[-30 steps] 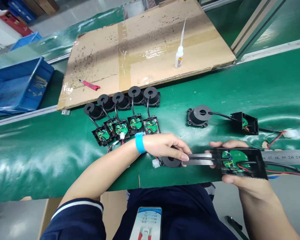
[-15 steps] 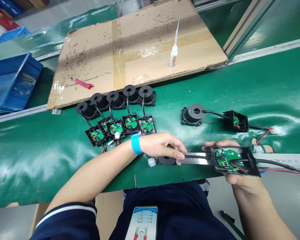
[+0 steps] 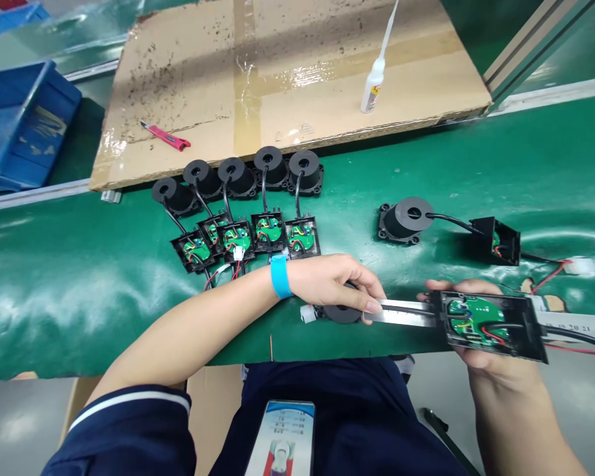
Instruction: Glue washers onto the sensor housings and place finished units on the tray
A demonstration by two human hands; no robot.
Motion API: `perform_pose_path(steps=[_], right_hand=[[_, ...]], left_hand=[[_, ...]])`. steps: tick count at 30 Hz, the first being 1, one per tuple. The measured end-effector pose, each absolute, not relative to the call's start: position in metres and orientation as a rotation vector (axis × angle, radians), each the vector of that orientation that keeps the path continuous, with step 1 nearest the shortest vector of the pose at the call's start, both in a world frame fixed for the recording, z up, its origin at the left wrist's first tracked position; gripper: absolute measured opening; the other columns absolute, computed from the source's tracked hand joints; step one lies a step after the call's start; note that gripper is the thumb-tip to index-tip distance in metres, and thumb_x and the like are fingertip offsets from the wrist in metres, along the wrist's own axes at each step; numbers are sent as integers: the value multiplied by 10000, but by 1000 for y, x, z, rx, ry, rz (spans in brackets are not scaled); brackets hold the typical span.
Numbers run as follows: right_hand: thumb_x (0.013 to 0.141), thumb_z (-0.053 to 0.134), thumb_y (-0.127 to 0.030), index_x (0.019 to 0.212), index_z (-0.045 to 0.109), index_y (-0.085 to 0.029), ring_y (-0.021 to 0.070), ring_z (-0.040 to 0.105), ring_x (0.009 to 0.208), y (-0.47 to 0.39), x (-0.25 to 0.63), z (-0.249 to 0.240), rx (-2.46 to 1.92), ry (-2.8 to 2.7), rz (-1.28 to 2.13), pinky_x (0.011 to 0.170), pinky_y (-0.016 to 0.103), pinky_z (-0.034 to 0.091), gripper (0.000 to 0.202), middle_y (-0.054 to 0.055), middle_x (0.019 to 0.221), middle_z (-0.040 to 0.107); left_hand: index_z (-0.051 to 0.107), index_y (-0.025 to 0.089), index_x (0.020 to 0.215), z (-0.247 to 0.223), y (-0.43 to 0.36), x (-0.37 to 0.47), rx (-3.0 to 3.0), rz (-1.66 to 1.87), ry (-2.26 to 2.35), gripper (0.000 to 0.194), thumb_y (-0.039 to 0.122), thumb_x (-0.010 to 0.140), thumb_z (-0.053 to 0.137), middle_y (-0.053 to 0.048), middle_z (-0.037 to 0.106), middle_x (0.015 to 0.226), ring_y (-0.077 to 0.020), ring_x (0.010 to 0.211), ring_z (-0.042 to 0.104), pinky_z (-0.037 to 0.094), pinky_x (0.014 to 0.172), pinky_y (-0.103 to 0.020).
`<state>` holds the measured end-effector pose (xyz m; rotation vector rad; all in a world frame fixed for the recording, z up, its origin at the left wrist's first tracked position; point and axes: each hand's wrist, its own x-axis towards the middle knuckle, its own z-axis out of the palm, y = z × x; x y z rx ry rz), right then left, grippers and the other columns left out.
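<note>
My left hand, with a blue wristband, is closed in a pinch on the end of a steel ruler and the black cable lying along it. Partly under this hand is a round black housing, with a white connector beside it. My right hand grips an open black box from below and behind. A green circuit board with coloured wires shows inside the box. The ruler runs behind the box, and cables come out at the right.
Several finished-looking black housings wired to boxes with boards stand in a row at left. Another housing and box lie at right. Cardboard holds a red cutter and a white bottle. A blue bin is at left.
The camera view has shifted, so the bench items appear moved. Both hands keep their hold on the ruler, cable and box, which appear slightly farther right.
</note>
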<state>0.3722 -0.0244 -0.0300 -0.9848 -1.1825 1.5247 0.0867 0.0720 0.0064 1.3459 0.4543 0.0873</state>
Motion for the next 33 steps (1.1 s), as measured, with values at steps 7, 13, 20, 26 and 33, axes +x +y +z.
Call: perform_pose_path(steps=[7, 13, 20, 26, 33], right_hand=[[699, 985, -475, 1215, 728, -342, 310, 732, 1143, -26, 366, -26, -1011, -1157, 1456, 974, 436, 641, 591, 41, 1231, 759], [690, 991, -475, 1204, 734, -323, 303, 744, 1115, -25, 364, -26, -1015, -1143, 1448, 957, 414, 646, 594, 54, 1229, 764], [677, 995, -482, 1192, 738, -324, 342, 735, 1132, -25, 364, -26, -1040, -1150, 1442, 946, 484, 651, 597, 67, 1204, 768], [688, 997, -460, 1188, 746, -337, 278, 748, 1113, -22, 363, -24, -995, -1163, 1460, 929, 356, 656, 573, 21, 1187, 778], [690, 996, -454, 1197, 744, -337, 294, 737, 1140, -19, 364, -24, -986, -1191, 1458, 938, 382, 653, 578, 41, 1186, 778]], left_hand=[[757, 161, 975, 6, 72, 87, 1328, 79, 466, 139, 285, 964, 696, -38, 775, 856, -117, 722, 628, 449, 669, -233], [762, 163, 961, 7, 72, 88, 1324, 97, 462, 131, 281, 956, 707, -28, 770, 833, -116, 739, 637, 470, 690, -226], [765, 168, 938, 6, 72, 89, 1301, 96, 478, 106, 263, 942, 720, -21, 773, 813, -121, 758, 665, 501, 728, -228], [759, 156, 954, 7, 72, 88, 1322, 98, 466, 134, 281, 951, 708, -34, 774, 838, -121, 743, 652, 493, 703, -232], [769, 158, 960, 7, 72, 88, 1324, 100, 469, 141, 288, 945, 717, -38, 781, 840, -124, 735, 653, 494, 698, -236]])
